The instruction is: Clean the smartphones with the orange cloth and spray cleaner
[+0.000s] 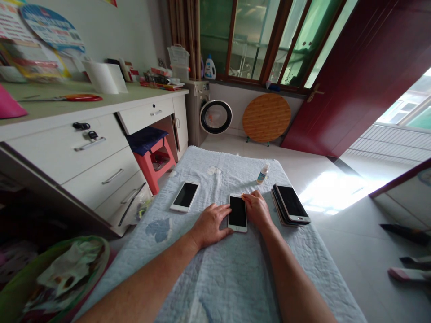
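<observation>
A white smartphone (pixel 237 213) with a dark screen lies face up on the quilted cloth between my hands. My left hand (pixel 210 224) rests along its left edge, fingers stretched out and thumb apart near the lower corner. At the phone's upper right corner is my right hand (pixel 257 210), its fingers pinched together; a small orange patch shows at the fingertips, too small to name. Another white smartphone (pixel 185 196) lies to the left. On the right, several phones form a stack (pixel 292 204). A small spray bottle (pixel 262 174) stands upright beyond my right hand.
The pale blue quilted cloth (pixel 215 278) covers the surface before me. To the left are a white drawer desk (pixel 90 148), a pink stool (pixel 156 161) and a green-rimmed basket (pixel 101 251). Farther back stand a washing machine (pixel 197 107) with its door open and a round wooden tabletop (pixel 266 117).
</observation>
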The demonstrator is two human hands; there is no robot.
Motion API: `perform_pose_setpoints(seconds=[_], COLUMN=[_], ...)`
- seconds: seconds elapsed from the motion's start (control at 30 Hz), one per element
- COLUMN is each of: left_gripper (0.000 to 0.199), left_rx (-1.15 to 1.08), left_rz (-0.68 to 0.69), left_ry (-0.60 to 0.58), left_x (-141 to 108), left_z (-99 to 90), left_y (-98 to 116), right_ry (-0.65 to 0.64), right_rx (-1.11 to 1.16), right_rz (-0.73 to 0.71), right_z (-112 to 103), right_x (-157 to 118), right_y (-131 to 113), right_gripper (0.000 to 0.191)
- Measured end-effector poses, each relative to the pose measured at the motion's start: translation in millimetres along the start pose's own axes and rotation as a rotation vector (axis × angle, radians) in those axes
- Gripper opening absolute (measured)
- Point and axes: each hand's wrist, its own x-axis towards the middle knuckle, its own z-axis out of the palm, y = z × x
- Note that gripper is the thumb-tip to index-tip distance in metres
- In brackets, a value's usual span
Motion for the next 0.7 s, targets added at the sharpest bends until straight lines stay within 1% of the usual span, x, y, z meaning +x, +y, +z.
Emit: perform_pose_setpoints(seconds=[0.2, 0.4, 0.5, 0.6, 0.7], left_gripper=[0.059, 0.057, 0.056, 0.057, 0.057], left_rx=[-0.016, -0.038, -0.043, -0.038, -0.029], left_rz=[0.014, 0.019, 0.02, 0.014, 0.008], left_ry=[0.01, 0.016, 0.02, 0.02, 0.012], left_x=[0, 1, 1, 0, 0], left_z=[1.4, -0.9, -1.1, -1.2, -1.2], left_y=[-2, 1, 2, 2, 1], right_ry=[-0.037, -0.096, -0.097, -0.091, -0.094], right_rx=[-0.032, -0.087, -0.134, -0.159, -0.164], right_rz=[-0.049, -0.141, -0.17, -0.181, -0.15], right_z=[2, 4, 7, 7, 4], right_x=[0, -2, -1, 2, 4], right_y=[-8, -26, -34, -36, -30], right_gripper=[0.029, 0.028, 0.026, 0.025, 0.025])
